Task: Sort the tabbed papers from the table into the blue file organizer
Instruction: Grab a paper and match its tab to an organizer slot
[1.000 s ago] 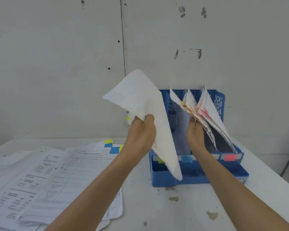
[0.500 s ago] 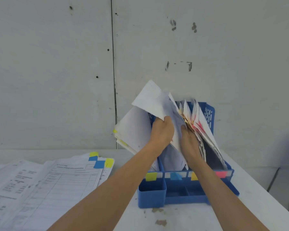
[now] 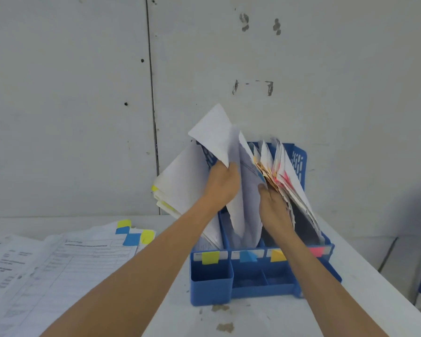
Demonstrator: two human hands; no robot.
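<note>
left hand (image 3: 222, 183) pinches the sheet (image 3: 214, 132) near its middle. right hand (image 3: 275, 210) lies flat, fingers straight, pressing the next sheaf (image 3: 284, 176) off toward 2 o'clock. feed the sheet straight down into the blue-tabbed slot of the blue file organizer (image 3: 211, 283), at 5 o'clock in frame. sheet is white, limp and curling. unsorted tabbed papers (image 3: 58, 263) lie at 8 o'clock.

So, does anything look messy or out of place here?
The yellow-tabbed stack leans out left of the blue file organizer instead of standing upright, and the papers in its right slots look ragged. Brown stains mark the table.
</note>
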